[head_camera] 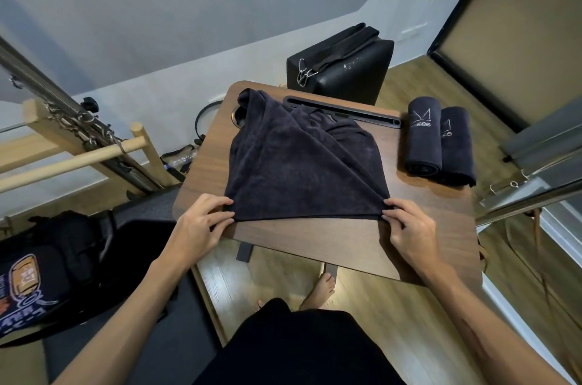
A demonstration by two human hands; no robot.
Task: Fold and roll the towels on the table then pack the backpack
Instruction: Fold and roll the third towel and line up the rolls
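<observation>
towel (302,164): spread on the table (315,239), near corners pinched by left hand (201,224) and right hand (409,227)
rolled towels (437,139): table's right side
backpack (47,265): left, off the table
black box (343,69): behind the table

Dim, even indoor light; soft shadows; sharp centre; strong wide-angle bending at edges.

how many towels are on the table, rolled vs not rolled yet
Rolled towels: 2, one beside the other at the table's right edge
Unrolled towel: 1, near corners pinched by the left hand and right hand
Total: 3
</observation>
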